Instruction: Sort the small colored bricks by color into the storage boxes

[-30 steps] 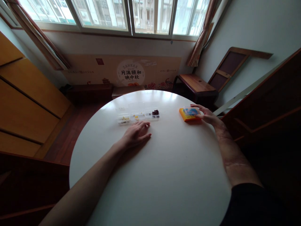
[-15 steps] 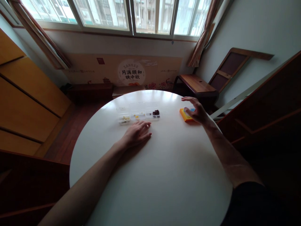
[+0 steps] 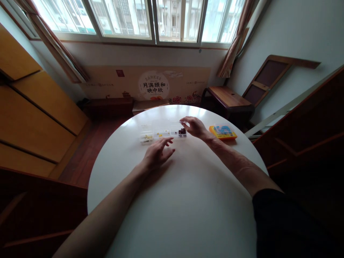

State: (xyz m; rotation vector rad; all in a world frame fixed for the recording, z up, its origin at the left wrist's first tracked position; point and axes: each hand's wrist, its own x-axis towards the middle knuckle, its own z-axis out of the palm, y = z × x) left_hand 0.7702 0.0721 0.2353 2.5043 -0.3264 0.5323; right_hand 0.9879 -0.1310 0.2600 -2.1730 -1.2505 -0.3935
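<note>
A clear plastic compartment box (image 3: pixel 163 136) with its transparent lids raised sits toward the far side of the white round table. Pale yellow bits lie in its left section, a few yellow pieces in the middle one, and a dark brown clump (image 3: pixel 182 132) in the right one. My left hand (image 3: pixel 158 152) hovers or rests just in front of the box, fingers apart and empty. Over the box's right end is my right hand (image 3: pixel 194 127), fingers curved and apart near the lid; nothing shows in them. Whether it touches the lid is unclear.
An orange-yellow box (image 3: pixel 223 132) with a blue patterned top lies on the right part of the white table (image 3: pixel 182 200). Behind the table stand a wooden chair (image 3: pixel 228 96) and a printed panel (image 3: pixel 107 77) below the window. Wooden cabinets (image 3: pixel 32 118) are at the left.
My right hand has left the orange-yellow box and moved left to the clear box's right end. My left hand stays in front of the box, its fingers a little raised. The view has shifted slightly.
</note>
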